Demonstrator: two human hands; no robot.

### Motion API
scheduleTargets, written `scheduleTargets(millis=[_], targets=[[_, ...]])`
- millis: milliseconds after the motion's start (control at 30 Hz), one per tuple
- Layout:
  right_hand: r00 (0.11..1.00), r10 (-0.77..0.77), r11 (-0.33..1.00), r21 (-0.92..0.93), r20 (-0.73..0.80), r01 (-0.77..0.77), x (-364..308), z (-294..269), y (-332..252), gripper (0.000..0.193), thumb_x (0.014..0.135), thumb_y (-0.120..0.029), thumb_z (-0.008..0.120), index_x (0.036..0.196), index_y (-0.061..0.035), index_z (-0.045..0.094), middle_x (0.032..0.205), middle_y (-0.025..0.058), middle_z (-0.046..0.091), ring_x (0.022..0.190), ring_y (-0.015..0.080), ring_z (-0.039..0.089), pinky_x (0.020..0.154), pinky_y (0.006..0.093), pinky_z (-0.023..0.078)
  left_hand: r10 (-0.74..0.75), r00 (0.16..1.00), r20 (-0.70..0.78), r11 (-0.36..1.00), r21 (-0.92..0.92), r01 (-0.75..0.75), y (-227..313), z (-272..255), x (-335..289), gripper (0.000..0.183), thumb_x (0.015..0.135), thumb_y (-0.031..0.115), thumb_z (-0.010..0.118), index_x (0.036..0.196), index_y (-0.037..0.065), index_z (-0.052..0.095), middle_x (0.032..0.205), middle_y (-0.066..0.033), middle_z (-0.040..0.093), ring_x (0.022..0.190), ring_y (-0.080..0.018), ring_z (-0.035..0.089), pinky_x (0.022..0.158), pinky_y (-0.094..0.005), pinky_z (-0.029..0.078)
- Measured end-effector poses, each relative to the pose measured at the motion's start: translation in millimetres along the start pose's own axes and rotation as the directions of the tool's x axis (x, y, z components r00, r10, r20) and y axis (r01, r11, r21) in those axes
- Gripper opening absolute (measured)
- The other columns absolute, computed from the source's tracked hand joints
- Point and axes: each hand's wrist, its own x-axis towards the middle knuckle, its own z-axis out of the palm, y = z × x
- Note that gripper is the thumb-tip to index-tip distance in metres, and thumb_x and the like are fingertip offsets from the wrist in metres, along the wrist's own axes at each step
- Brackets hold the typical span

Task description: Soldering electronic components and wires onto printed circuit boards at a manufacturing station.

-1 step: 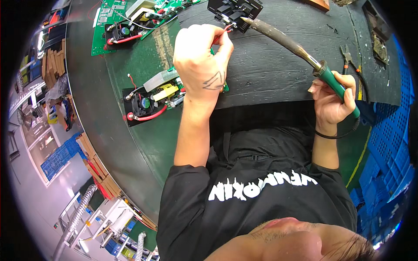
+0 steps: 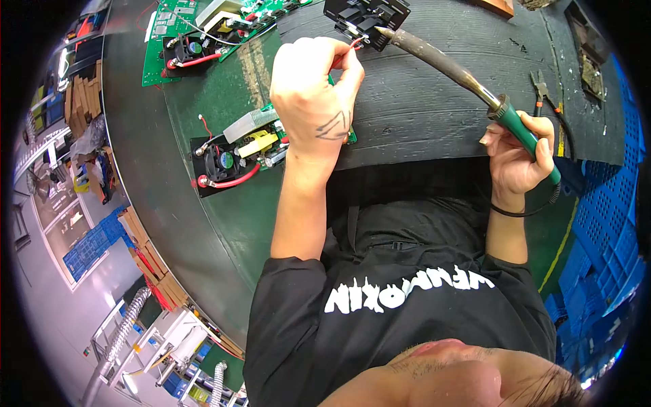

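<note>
My left hand (image 2: pixel 308 91) is closed in a pinch on a thin red wire (image 2: pixel 356 44). The wire's end lies against the lower edge of a black panel with a black part mounted on it (image 2: pixel 366 20) at the top of the view. In my right hand (image 2: pixel 521 157) is a soldering iron (image 2: pixel 447 66), gripped by its green handle and pointing to the upper left. Its tip is at the panel, close to the wire; whether they touch I cannot tell. My left hand partly covers a green circuit board with a black fan (image 2: pixel 220 161) behind it.
More green circuit boards (image 2: pixel 159 51) with a fan and thick red cable lie at the far left. Orange-handled pliers (image 2: pixel 540 88) rest on the black mat (image 2: pixel 420 115), right of the iron. Blue perforated crates (image 2: pixel 603 210) stand at the right edge.
</note>
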Motion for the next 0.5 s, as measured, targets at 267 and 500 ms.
scheduleTargets(millis=[267, 500], targets=[[1.000, -0.002, 1.000, -0.012, 0.015, 0.002, 0.7, 2.8, -0.7, 0.045, 0.103, -0.036, 0.047, 0.121, 0.0015, 0.063, 0.095, 0.0326, 0.073, 0.065, 0.0352, 0.071, 0.054, 0.0379, 0.056, 0.003, 1.000, -0.002, 1.000, -0.012, -0.003, -0.9, 5.2, 0.3, 0.013, 0.077, 0.003, 0.081, 0.083, 0.008, 0.070, 0.076, -0.0045, 0.065, 0.074, -0.0251, 0.059, 0.069, -0.0365, 0.048], [0.999, -0.015, 1.000, -0.012, 0.031, 0.015, 1.5, 4.9, -0.2, 0.045, 0.103, -0.034, 0.047, 0.120, 0.0049, 0.062, 0.094, 0.0334, 0.072, 0.061, 0.0336, 0.069, 0.056, 0.0389, 0.057, 0.025, 1.000, -0.002, 1.000, 0.000, -0.025, -2.4, 7.3, -0.8, 0.014, 0.077, 0.003, 0.081, 0.084, 0.008, 0.070, 0.076, -0.0056, 0.064, 0.074, -0.0260, 0.058, 0.069, -0.0369, 0.048]])
